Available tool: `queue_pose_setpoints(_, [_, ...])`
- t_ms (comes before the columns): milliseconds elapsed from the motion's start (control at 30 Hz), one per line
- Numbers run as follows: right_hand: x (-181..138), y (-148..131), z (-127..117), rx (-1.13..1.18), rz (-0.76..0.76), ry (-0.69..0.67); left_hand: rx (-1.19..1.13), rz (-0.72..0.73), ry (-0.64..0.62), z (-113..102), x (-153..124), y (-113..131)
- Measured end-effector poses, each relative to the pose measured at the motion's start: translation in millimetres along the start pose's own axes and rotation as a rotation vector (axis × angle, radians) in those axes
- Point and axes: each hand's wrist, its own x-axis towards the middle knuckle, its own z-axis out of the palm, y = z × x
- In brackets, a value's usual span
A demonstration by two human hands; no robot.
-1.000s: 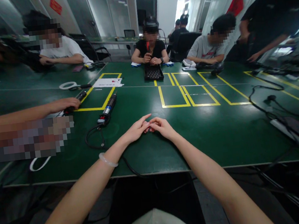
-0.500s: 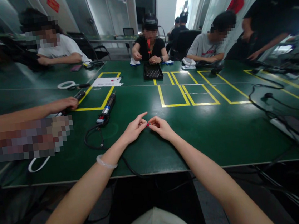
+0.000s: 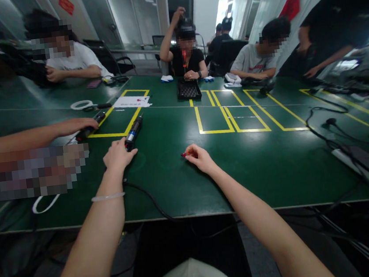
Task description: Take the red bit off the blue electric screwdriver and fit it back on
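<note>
My left hand (image 3: 119, 155) is at the rear end of a black electric screwdriver (image 3: 133, 131) with a silver and blue band. Its fingers curl about that end, the thumb lying on the right side. The tool rests on the green table, tip pointing away from me, and the hand covers its back part. Above the table's middle, my right hand (image 3: 198, 158) pinches a small red and dark piece (image 3: 183, 155) between thumb and fingertips. The piece is too small for me to tell its kind.
A black cable (image 3: 147, 196) runs from the screwdriver to the table's near edge. At left, a co-worker's hand (image 3: 86, 123) holds another dark tool. Yellow tape frames (image 3: 217, 130), a white paper (image 3: 132, 102) and a black tray (image 3: 188, 89) lie farther off.
My left hand has left my right hand and moved left onto the electric screwdriver. My right hand stays put with the red piece. The person opposite has raised one arm.
</note>
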Motion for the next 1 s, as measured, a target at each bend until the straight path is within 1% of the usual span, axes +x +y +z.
queue_pose_setpoints(33, [0.1,-0.3,-0.1,0.000,0.005,-0.002,0.007,-0.016,-0.036,0.0,0.6,-2.2])
queue_pose_setpoints(100, [0.2,-0.9,-0.3,-0.004,0.018,0.001,0.017,-0.033,-0.059,-1.2,0.4,-2.0])
queue_pose_setpoints(267, [-0.3,-0.3,0.4,-0.012,0.017,0.049,0.028,0.003,-0.071,-5.9,-5.0,9.3])
queue_pose_setpoints(400, [-0.3,1.3,1.3,-0.025,0.024,0.035,0.043,0.052,-0.056,-4.2,-14.1,23.8])
queue_pose_setpoints(500, [0.5,2.3,2.1,-0.022,0.028,0.037,0.053,0.132,-0.055,-0.8,-24.2,41.2])
queue_pose_setpoints(667, [1.2,3.4,3.3,0.008,0.048,0.049,0.055,0.315,-0.058,5.0,-47.5,79.3])
queue_pose_setpoints(800, [1.1,2.5,2.9,-0.033,0.045,0.028,0.063,0.451,-0.046,11.7,-65.7,105.7])
queue_pose_setpoints(900, [1.2,1.9,2.4,-0.053,0.046,0.044,0.063,0.557,-0.014,17.0,-75.1,116.5])
queue_pose_setpoints(1000, [1.0,2.0,2.8,-0.081,0.027,0.052,0.034,0.610,-0.007,20.2,-80.0,119.9])
